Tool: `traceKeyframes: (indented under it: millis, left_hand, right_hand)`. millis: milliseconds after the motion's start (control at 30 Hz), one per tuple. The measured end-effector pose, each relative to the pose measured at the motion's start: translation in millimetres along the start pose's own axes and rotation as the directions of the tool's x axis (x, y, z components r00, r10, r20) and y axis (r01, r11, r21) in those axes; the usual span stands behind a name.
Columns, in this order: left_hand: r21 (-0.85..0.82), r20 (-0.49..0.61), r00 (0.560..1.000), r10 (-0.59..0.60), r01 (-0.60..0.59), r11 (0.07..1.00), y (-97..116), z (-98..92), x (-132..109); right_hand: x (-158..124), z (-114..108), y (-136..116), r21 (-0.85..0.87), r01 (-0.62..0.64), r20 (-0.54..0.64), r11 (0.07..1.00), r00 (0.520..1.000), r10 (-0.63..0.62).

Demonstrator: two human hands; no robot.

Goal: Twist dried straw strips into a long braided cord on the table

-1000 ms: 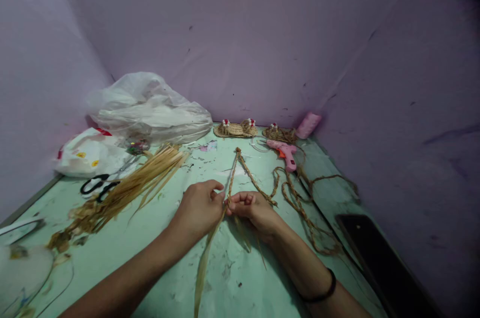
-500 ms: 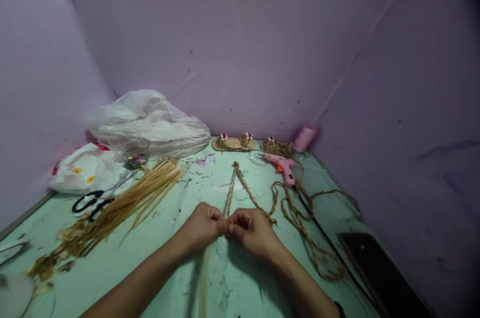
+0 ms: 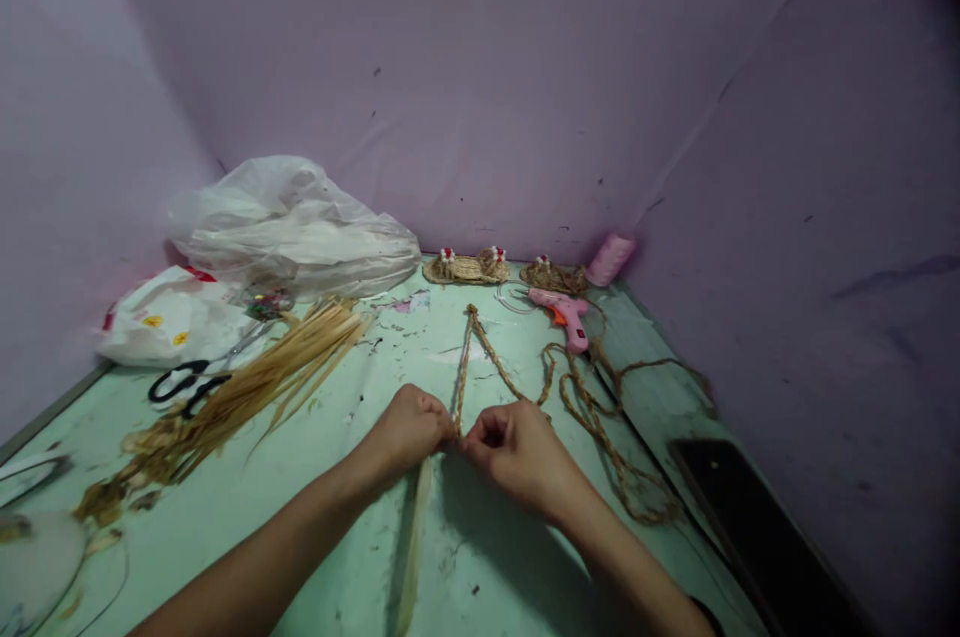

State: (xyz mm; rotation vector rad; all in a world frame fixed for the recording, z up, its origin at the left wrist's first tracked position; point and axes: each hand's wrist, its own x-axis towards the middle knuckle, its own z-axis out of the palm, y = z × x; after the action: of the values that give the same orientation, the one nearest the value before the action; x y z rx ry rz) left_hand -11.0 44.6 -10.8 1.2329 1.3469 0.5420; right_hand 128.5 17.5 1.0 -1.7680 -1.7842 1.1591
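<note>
A thin twisted fibre cord (image 3: 463,372) runs from a loop at the far middle of the table down to my fingers. My left hand (image 3: 414,427) is closed on its near end, the fingers pinched together. From beneath that hand a pale flat fibre strip (image 3: 416,537) hangs toward me. Close beside it, my right hand (image 3: 517,452) pinches at the same cord end, thumb against fingertip. What exactly lies between the right fingertips is too small to make out. The cord's other leg slants right, behind my right hand, toward a loose heap of cord (image 3: 600,427).
Left lie a bundle of dry fibre strips (image 3: 262,372), black-handled scissors (image 3: 187,385) and plastic bags (image 3: 292,227). Along the back wall stand woven slippers (image 3: 469,269), a pink glue gun (image 3: 562,312) and a pink thread spool (image 3: 611,259). A dark phone (image 3: 757,527) lies at right.
My right hand has drawn slightly away from the left, its fingers more curled. The left still pinches the cord. The whole view has shifted a little, so the table things sit higher.
</note>
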Motion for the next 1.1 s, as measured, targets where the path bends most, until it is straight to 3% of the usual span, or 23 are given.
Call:
traceKeyframes:
  millis: [133,233,333,467,500,533,600,667,733,800,867,933,1000,1100]
  left_hand:
    - [-0.168,0.040,0.997,-0.059,0.065,0.984,2.1,0.7,-4.2]
    - [-0.176,0.093,0.995,-0.032,0.048,0.983,-0.6,-2.5,-3.6]
    - [-0.215,0.115,0.993,-0.029,0.054,0.975,0.3,-5.4,-3.6]
    - [-0.223,0.139,0.987,-0.083,0.113,0.968,7.8,-7.2,-7.8]
    - [-0.213,0.141,0.986,-0.088,0.117,0.970,8.7,-7.6,-8.4]
    - [-0.205,0.143,0.986,-0.088,0.116,0.972,8.9,-7.8,-8.4]
    - [-0.197,0.144,0.987,-0.075,0.103,0.975,6.5,-7.6,-7.0]
    - [-0.184,0.135,0.990,-0.045,0.070,0.980,1.7,-6.3,-4.8]
    - [-0.141,0.116,0.993,0.001,0.015,0.990,-3.5,-4.6,-3.7]
    - [-0.059,0.113,0.992,0.050,-0.043,0.997,-7.3,-3.4,-3.8]
    - [0.029,0.099,0.992,0.081,-0.084,0.996,-9.5,-3.4,-4.5]
    - [0.096,0.084,0.986,0.146,-0.154,0.983,-10.5,-3.8,-4.8]
    - [0.158,0.073,0.977,0.198,-0.208,0.965,-10.9,-3.6,-4.3]
    - [0.235,0.076,0.973,0.218,-0.230,0.944,-11.8,-1.5,-1.7]
  right_hand:
    - [-16.4,23.3,-14.6,-0.237,0.198,-0.054,0.951,0.975,-0.216]
    - [-18.8,25.4,-16.4,-0.269,0.250,-0.048,0.930,0.961,-0.273]
    - [-14.6,5.7,-13.4,-0.264,0.205,-0.031,0.942,0.975,-0.221]
    - [-4.7,-22.2,-7.9,-0.193,0.043,-0.291,0.980,0.952,-0.099]
    - [-2.3,-23.8,-6.3,-0.162,0.038,-0.298,0.986,0.951,-0.085]
    - [-0.3,-22.9,-4.5,-0.127,0.045,-0.256,0.991,0.964,-0.077]
    - [1.6,-16.6,-0.6,-0.052,0.069,-0.064,0.996,0.995,-0.072]
    - [-0.3,-10.8,3.8,-0.032,0.074,0.092,0.997,0.993,-0.071]
    - [-4.6,-12.0,7.4,-0.122,0.083,0.060,0.989,0.995,-0.076]
    - [-6.4,-20.1,6.6,-0.192,0.087,-0.089,0.977,0.990,-0.105]
    - [-1.7,-28.6,-3.5,-0.133,0.098,-0.237,0.986,0.963,-0.128]
    - [9.8,-29.4,-24.1,-0.022,0.139,-0.264,0.990,0.954,-0.140]
    - [26.8,-19.3,-50.7,0.080,0.143,-0.166,0.986,0.978,-0.129]
    - [61.2,8.5,-85.9,0.147,0.024,-0.003,0.989,1.000,-0.024]
